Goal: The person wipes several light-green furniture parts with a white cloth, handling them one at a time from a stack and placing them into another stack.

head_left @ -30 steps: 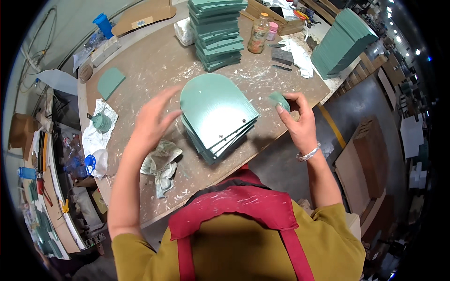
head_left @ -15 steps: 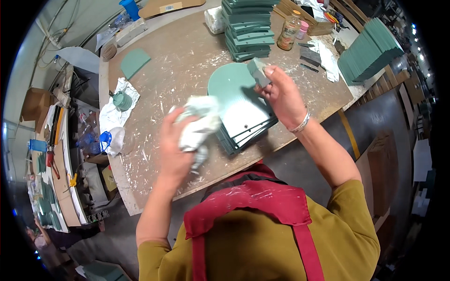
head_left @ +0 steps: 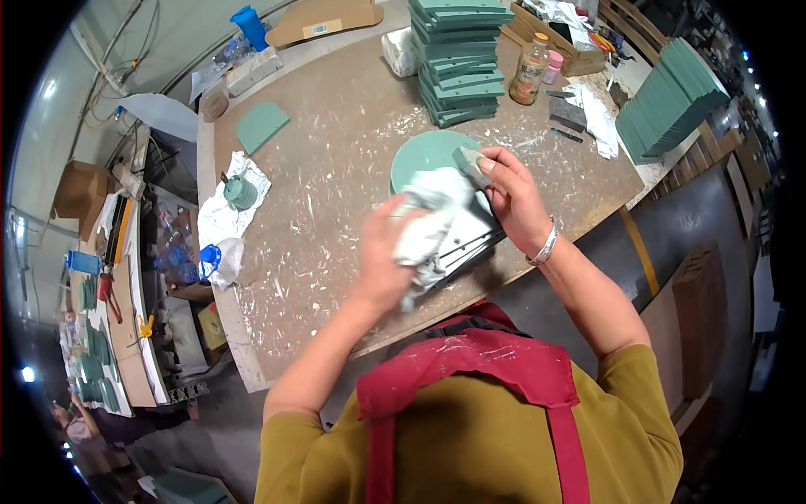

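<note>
A crumpled white cloth [head_left: 435, 220] is gripped in my left hand [head_left: 388, 252], blurred by motion over the near part of a small stack of green round-ended panels [head_left: 424, 154]. My right hand [head_left: 516, 202] pinches a small grey-green block [head_left: 472, 166] between thumb and fingers, just above the top panel's right side. The cloth hides much of that panel. Its lower part shines with reflected light, and edges of the panels beneath show at the near right corner.
A tall stack of green panels [head_left: 457, 76] stands at the back, beside a glass bottle [head_left: 530, 71] and a dark block [head_left: 567, 114]. More panels [head_left: 667, 105] lean at right. At left are a loose panel [head_left: 262, 126] and a green pot [head_left: 240, 193] on a cloth.
My left hand has brought the white cloth rightward onto the panel, close to my right hand. The right hand still holds the block and has shifted slightly. The whole view has shifted a little.
</note>
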`<move>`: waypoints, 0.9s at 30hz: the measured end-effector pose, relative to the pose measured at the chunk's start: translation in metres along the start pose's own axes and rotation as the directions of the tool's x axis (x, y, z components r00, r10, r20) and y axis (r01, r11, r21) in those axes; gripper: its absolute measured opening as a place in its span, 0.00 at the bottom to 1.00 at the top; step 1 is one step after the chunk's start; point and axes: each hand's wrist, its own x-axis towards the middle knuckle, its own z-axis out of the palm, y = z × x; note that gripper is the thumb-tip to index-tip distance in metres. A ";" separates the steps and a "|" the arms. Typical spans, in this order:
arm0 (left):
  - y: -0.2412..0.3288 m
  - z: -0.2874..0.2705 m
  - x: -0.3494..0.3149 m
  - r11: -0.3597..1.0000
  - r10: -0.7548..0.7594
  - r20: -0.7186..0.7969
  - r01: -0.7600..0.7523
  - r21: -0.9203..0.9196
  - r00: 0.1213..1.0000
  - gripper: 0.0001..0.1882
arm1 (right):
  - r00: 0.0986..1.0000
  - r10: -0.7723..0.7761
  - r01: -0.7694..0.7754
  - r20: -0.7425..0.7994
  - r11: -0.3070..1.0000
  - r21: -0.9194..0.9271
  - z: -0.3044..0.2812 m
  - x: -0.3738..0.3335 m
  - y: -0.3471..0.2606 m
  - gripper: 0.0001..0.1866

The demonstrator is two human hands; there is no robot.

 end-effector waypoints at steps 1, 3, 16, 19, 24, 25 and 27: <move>-0.006 0.004 -0.002 0.992 0.105 0.028 -0.106 0.061 0.994 0.23 | 1.000 0.014 -0.014 -0.017 1.000 0.014 -0.004 0.000 0.001 0.11; -0.019 0.008 -0.005 0.975 0.201 0.015 -0.202 0.097 0.979 0.23 | 1.000 -0.019 0.020 -0.022 0.999 0.049 0.000 -0.002 0.001 0.12; -0.041 -0.004 0.043 0.971 -0.203 -0.183 0.173 -0.168 0.962 0.19 | 0.999 -0.054 0.053 0.009 0.996 0.067 -0.005 0.001 -0.002 0.13; -0.007 0.007 0.031 0.999 0.029 -0.103 -0.028 0.017 0.994 0.21 | 0.993 -0.106 0.100 0.042 0.987 0.127 0.008 -0.010 0.006 0.14; -0.025 0.008 0.048 0.992 -0.016 0.002 0.016 0.127 1.000 0.23 | 0.991 -0.121 0.118 0.055 0.991 0.062 0.014 -0.022 0.016 0.18; -0.030 0.005 0.058 0.988 -0.004 0.009 0.003 0.152 1.000 0.24 | 0.992 -0.062 0.055 0.110 0.996 0.066 0.013 -0.022 0.011 0.16; -0.040 0.004 0.080 0.986 0.005 0.039 -0.012 0.168 0.999 0.25 | 0.981 -0.021 0.009 0.194 0.998 0.065 0.011 -0.016 0.010 0.14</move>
